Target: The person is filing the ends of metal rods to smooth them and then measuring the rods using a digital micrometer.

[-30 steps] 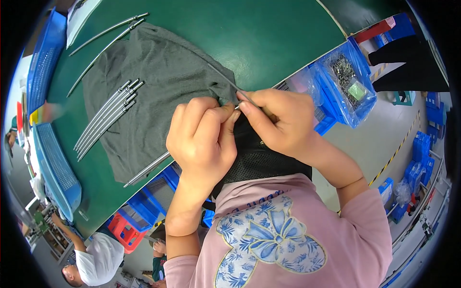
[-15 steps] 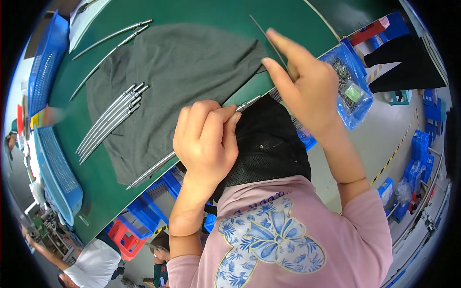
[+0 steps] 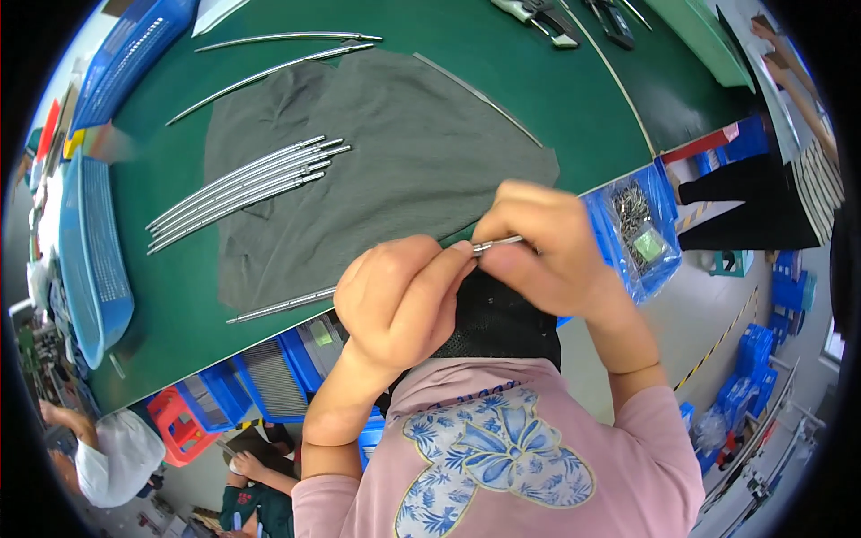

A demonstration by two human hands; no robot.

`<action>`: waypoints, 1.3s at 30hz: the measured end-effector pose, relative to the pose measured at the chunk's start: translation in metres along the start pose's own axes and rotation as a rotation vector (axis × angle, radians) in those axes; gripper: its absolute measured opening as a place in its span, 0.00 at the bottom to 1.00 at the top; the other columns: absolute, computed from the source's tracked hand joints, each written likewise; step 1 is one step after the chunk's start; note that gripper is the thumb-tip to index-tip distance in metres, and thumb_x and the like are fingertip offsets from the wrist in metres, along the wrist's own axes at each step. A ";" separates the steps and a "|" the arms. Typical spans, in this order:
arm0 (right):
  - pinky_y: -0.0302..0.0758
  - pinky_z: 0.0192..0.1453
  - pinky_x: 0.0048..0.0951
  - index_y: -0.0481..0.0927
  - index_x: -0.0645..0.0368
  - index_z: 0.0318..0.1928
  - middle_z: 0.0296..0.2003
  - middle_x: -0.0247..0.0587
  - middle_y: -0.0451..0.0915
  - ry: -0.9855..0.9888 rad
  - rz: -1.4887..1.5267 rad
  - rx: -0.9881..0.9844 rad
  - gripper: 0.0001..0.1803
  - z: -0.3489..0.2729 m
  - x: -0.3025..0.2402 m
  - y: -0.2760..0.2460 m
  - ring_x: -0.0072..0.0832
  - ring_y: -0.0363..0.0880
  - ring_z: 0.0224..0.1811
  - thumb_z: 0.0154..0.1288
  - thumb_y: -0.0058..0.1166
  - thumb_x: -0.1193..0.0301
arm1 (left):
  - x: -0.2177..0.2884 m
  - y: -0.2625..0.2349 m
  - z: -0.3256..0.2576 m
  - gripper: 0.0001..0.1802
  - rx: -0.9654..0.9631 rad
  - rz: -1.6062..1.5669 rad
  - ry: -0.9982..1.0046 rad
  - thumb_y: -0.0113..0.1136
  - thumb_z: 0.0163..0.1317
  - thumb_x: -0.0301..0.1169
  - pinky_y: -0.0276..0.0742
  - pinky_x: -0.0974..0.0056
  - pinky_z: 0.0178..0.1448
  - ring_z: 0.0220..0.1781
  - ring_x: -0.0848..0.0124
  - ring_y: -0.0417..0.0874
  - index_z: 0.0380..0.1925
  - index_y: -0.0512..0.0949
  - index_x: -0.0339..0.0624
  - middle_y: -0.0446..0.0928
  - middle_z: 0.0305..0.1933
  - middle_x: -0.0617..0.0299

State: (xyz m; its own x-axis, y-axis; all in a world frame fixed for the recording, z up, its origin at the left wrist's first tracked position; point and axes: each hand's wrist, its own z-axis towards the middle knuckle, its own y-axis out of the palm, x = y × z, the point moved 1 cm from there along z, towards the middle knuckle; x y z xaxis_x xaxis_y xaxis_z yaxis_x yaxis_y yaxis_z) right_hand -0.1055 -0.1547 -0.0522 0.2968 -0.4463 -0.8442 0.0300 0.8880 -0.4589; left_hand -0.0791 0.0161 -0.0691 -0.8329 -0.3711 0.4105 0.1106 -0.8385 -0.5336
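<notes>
Both hands met over the near edge of the table [image 3: 556, 81]: the left hand [image 3: 399, 300] was curled shut around a thin metal rod [image 3: 282, 306], the right hand [image 3: 538, 247] pinching its tip (what it fitted there I could not tell). Beyond the left hand, a bundle of rods [image 3: 242, 186] lay on grey cloth [image 3: 404, 152], seemingly finished; two curved rods [image 3: 278, 56] lay farther off.

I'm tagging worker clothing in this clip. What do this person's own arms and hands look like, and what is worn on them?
Both hands, left hand and right hand, are bare: no gloves, rings or watch visible. The forearms are uncovered; short pink sleeves belong to a pink top with a blue-and-white floral print.
</notes>
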 end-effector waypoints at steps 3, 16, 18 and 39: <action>0.64 0.19 0.32 0.78 0.59 0.22 0.17 0.39 0.70 -0.136 -0.024 0.036 0.10 0.000 0.008 0.008 0.37 0.69 0.16 0.56 0.61 0.69 | 0.003 -0.003 0.000 0.16 0.063 0.010 0.005 0.71 0.39 0.24 0.72 0.63 0.32 0.30 0.65 0.78 0.34 0.82 0.42 0.75 0.32 0.62; 0.62 0.18 0.34 0.69 0.54 0.16 0.15 0.34 0.65 -0.431 -0.187 0.046 0.19 -0.002 0.002 0.018 0.34 0.68 0.14 0.53 0.64 0.61 | 0.034 -0.006 -0.046 0.22 0.055 -1.325 -1.027 0.51 0.70 0.39 0.73 0.72 0.37 0.33 0.74 0.77 0.54 0.67 0.31 0.77 0.40 0.55; 0.63 0.18 0.34 0.69 0.54 0.16 0.15 0.34 0.65 -0.473 -0.158 0.001 0.20 -0.001 0.003 0.025 0.33 0.68 0.14 0.53 0.64 0.59 | 0.031 -0.004 -0.043 0.17 0.208 -1.391 -1.032 0.51 0.70 0.37 0.73 0.70 0.37 0.33 0.73 0.77 0.47 0.70 0.33 0.76 0.38 0.54; 0.74 0.34 0.23 0.76 0.66 0.47 0.35 0.35 0.77 0.466 -0.383 0.090 0.17 0.125 0.152 -0.154 0.20 0.74 0.32 0.55 0.60 0.78 | -0.019 -0.056 -0.039 0.10 0.668 -1.256 -0.691 0.50 0.69 0.32 0.79 0.63 0.43 0.38 0.63 0.81 0.41 0.69 0.36 0.71 0.40 0.52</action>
State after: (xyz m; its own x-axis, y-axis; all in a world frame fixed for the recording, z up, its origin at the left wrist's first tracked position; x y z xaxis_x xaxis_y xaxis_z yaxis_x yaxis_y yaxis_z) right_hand 0.0542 -0.3454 -0.0752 -0.1994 -0.7195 -0.6653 0.1386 0.6514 -0.7460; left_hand -0.0902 0.0861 -0.0756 -0.1968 0.7200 0.6654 -0.0668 -0.6870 0.7236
